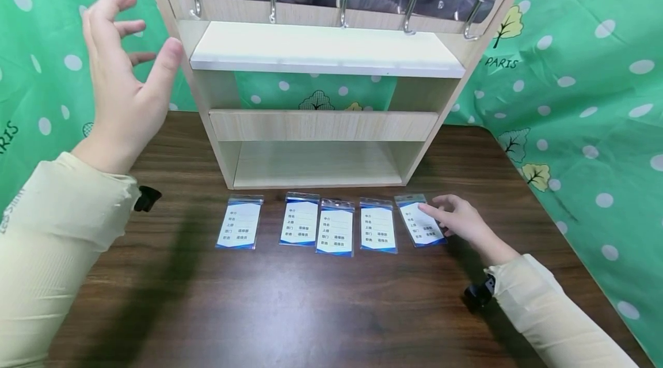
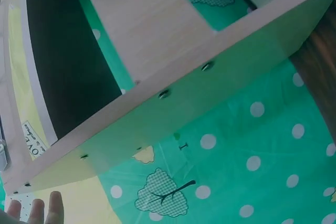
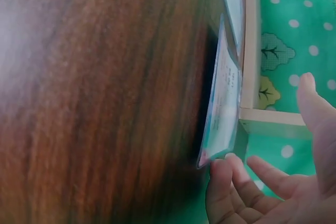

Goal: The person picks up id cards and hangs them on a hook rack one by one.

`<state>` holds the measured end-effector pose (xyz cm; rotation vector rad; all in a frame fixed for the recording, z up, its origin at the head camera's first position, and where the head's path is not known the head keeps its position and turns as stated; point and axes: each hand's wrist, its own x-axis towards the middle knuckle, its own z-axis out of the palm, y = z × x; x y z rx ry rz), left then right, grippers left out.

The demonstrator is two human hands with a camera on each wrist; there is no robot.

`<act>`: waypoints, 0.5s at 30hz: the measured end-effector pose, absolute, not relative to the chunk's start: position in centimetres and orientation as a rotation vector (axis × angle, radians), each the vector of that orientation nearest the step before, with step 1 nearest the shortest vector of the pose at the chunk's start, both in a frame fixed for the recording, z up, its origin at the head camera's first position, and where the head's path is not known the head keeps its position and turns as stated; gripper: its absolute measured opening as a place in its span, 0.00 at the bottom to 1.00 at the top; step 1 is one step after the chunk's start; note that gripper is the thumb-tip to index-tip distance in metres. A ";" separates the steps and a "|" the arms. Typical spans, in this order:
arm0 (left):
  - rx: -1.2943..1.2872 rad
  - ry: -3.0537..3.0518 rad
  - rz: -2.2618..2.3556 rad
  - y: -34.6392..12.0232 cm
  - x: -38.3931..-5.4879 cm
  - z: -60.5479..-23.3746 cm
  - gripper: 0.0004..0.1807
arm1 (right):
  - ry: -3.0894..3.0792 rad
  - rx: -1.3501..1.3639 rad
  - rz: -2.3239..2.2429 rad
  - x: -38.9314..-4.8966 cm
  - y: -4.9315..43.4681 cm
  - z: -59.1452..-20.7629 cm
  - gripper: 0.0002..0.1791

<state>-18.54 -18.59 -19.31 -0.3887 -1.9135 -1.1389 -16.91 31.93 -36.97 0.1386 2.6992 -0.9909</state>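
The rightmost name card (image 1: 422, 230) is touched at its right edge by the fingertips of the right hand (image 1: 463, 221). Those fingers are loosely bent rather than clenched, and in the right wrist view the thumb is held apart from the card. The touched edge seems to be lifted a little from the dark wooden table (image 1: 290, 310), though this cannot be settled in that dim view. Four more cards (image 1: 377, 227) are laid in an uneven row to the left of the right fingers, the nearest just beside the touched card, the farthest set off by a wider gap. Beyond the right fingers, a pale wooden rack (image 1: 323, 126) is stood on the table, with metal hooks (image 1: 343, 5) fixed along its upper part, to the right of the left fingers. The left hand (image 1: 124, 80) is raised near the rack's left side, its fingers released and loosely curved, the thumb spread away. Behind the left fingers, a green spotted cloth (image 1: 52, 80) is hung.
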 end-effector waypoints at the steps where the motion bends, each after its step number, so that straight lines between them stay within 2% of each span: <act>1: -0.391 -1.909 -1.143 -18.6 -18.7 -19.0 0.34 | 2.700 0.142 -0.978 -16.9 31.9 -37.1 0.48; 8: -0.422 -1.889 -1.131 -18.7 -20.0 -17.4 0.34 | 2.722 0.173 -0.888 -17.1 31.6 -37.2 0.52; 15: -0.448 -1.883 -1.163 -18.6 -20.8 -16.2 0.29 | 2.809 0.046 -0.714 -17.5 31.2 -37.6 0.53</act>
